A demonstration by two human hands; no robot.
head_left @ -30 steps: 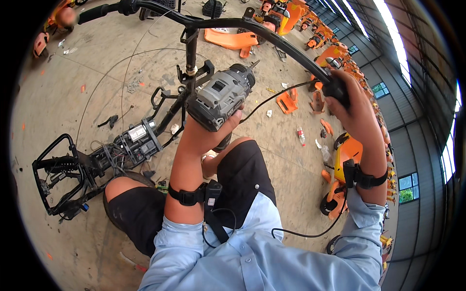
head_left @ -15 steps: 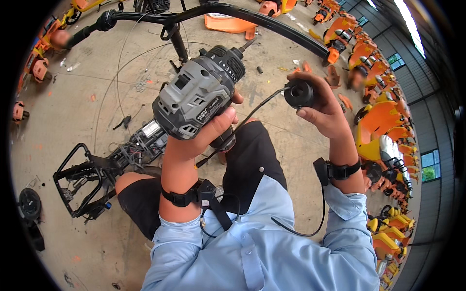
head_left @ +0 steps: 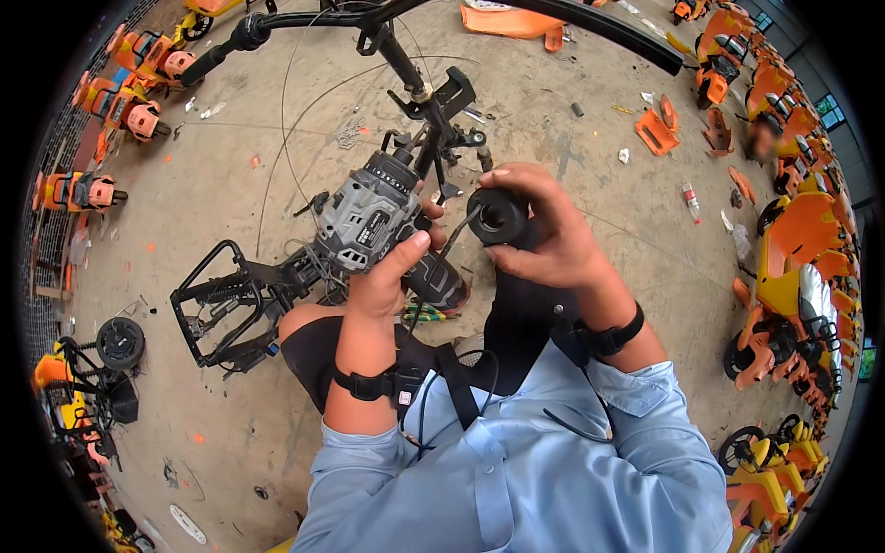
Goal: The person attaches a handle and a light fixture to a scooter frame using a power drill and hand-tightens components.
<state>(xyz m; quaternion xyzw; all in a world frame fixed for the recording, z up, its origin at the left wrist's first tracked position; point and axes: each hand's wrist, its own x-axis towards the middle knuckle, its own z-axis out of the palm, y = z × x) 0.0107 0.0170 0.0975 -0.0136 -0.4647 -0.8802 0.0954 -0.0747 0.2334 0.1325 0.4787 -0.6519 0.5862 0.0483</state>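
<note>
A grey and black cordless drill (head_left: 364, 221) is gripped in my left hand (head_left: 383, 281), with the thumb across its body. Its nose points away from me toward the steering stem (head_left: 398, 64), and the bit is hard to make out. Closed around a round black throttle grip (head_left: 519, 217), my right hand (head_left: 558, 253) holds it with the hollow end showing. From the grip a thin black cable (head_left: 452, 244) runs down past the drill. Beyond both hands stretches the black handlebar (head_left: 627, 35); its right end is bare tube.
A stripped scooter frame with a black rear rack (head_left: 217, 253) lies left of my knees. Orange panels (head_left: 656, 134) and a plastic bottle (head_left: 690, 203) lie on the floor at right. Rows of orange and yellow scooters (head_left: 784, 249) line the sides. A wheel (head_left: 121, 343) is far left.
My view has shifted, showing more of the stem. The drill is lower and farther from my head. My right hand has brought the throttle grip closer to the drill. Both are still held.
</note>
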